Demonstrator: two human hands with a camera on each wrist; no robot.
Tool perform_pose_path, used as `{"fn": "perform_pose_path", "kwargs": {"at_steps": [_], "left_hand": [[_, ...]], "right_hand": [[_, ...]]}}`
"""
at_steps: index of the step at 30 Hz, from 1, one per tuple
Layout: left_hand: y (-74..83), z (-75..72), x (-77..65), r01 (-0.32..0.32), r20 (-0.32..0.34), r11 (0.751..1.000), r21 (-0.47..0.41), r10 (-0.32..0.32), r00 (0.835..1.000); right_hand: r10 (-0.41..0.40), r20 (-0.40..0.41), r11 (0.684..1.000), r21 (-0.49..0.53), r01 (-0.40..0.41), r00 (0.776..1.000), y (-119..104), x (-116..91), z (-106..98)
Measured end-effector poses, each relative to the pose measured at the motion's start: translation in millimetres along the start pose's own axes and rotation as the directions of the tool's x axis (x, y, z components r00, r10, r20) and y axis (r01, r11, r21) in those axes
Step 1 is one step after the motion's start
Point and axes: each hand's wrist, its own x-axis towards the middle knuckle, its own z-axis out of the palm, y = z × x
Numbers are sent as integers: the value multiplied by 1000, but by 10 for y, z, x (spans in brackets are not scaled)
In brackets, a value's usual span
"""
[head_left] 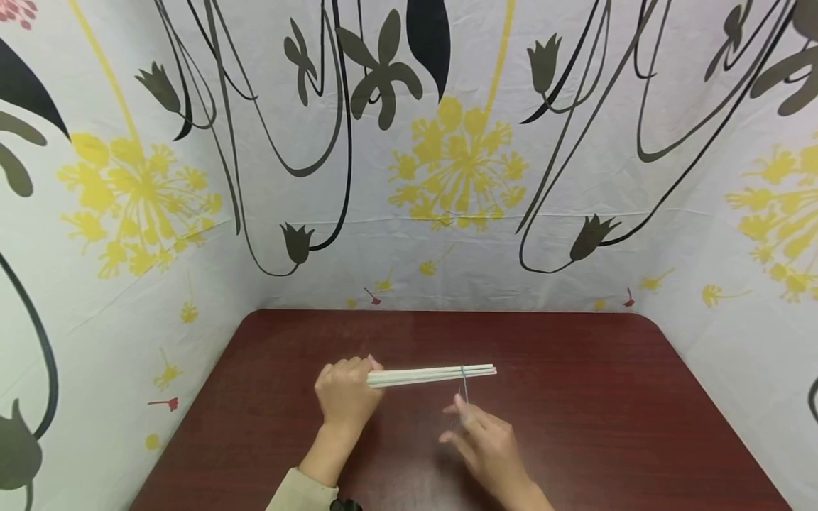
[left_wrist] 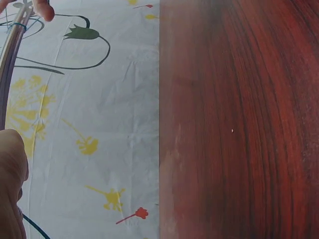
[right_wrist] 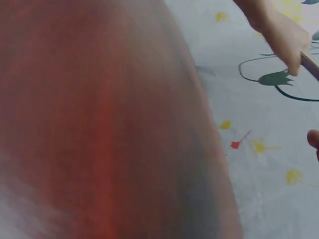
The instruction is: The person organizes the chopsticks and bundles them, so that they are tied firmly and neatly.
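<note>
My left hand point(head_left: 347, 394) grips one end of a bundle of long, thin, pale sticks point(head_left: 418, 376), which points to the right above the table. Near the bundle's far end, a thin blue-grey tie point(head_left: 463, 371) loops around the sticks, with a strand hanging from it. Just below, my right hand point(head_left: 491, 441) pinches that strand between thumb and forefinger, its other fingers loosely bent. In the left wrist view, the sticks point(left_wrist: 8, 64) rise from my fist to the tie point(left_wrist: 19, 25). At the right wrist view's edge, only a fingertip point(right_wrist: 313, 139) of my right hand shows.
Beneath both hands lies a dark red-brown wooden table point(head_left: 575, 397) with rounded far corners. White cloth point(head_left: 447, 277) printed with flowers and stems hangs behind it and along both sides.
</note>
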Motion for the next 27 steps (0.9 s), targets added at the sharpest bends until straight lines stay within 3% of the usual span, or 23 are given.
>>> {"fn": "perform_pose_path", "kwargs": {"at_steps": [4,6,7,8,10,11,12,13,14,15,19,21,23,27], "left_hand": [[3,-10,4,7,-30,1000,-8,-7,1000],[2,-11,14,5,-63,1000,-6,-6,998],[0,-11,18,4,-80,1000,-2,-4,997],[-1,-11,23,1,-98,1000,2,-1,995],[1,-10,31,-7,-123,1000,2,7,992],[3,-9,32,-12,-130,1000,0,12,991],[7,-9,33,-18,-135,1000,-5,17,991],[8,-5,32,-23,-142,1000,-9,21,990],[8,-3,31,-26,-148,1000,-14,24,989],[6,0,28,-28,-153,999,-19,25,988],[-16,-2,18,-38,-183,999,-28,32,983],[-25,-12,24,-46,-195,998,-33,39,980],[-28,-24,41,-61,-210,997,-40,51,976],[-14,-55,99,-95,-252,994,-53,79,965]], "right_hand": [[149,-59,978,158,-138,987,-60,-90,65],[286,-80,923,290,-252,955,-124,-105,100],[374,-81,876,358,-323,924,-169,-104,115],[474,-75,814,417,-404,877,-220,-95,126],[654,-36,662,511,-549,755,-312,-57,138],[720,-7,579,557,-595,694,-347,-36,138],[760,14,514,598,-615,649,-366,-13,135],[781,35,464,634,-618,623,-368,5,134],[782,47,430,682,-592,622,-358,22,131],[767,63,402,729,-555,638,-338,32,127],[606,85,311,890,-334,791,-201,29,95],[539,92,262,927,-270,837,-141,27,69],[488,97,222,947,-231,868,-86,24,37],[458,158,147,957,-249,875,-7,30,-51]]}}
